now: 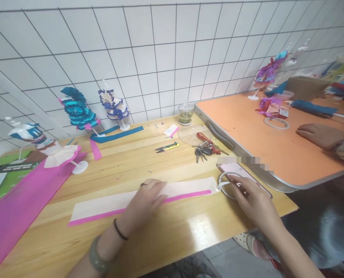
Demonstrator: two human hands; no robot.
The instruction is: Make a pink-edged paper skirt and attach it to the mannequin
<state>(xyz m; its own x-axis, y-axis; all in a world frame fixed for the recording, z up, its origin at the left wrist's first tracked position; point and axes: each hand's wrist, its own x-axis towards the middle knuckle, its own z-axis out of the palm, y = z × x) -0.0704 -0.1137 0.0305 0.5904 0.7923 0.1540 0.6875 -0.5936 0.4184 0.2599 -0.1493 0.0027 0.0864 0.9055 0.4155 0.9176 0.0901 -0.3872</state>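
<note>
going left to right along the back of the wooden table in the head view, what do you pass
white-skirted doll stand → blue fan-dress doll → white-and-blue dress doll → yellow snips → glass jar → keys

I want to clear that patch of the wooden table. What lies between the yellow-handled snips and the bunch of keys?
In the head view, the stretch between the snips and the keys is bare wood of the table; the red-handled scissors lie just beyond the keys.

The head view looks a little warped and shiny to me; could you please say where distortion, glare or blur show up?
In the head view the tile wall lines bow, glare sits on the wooden table near its front edge, and the far right clutter is soft; a pixelated band crosses the orange table edge.
</note>
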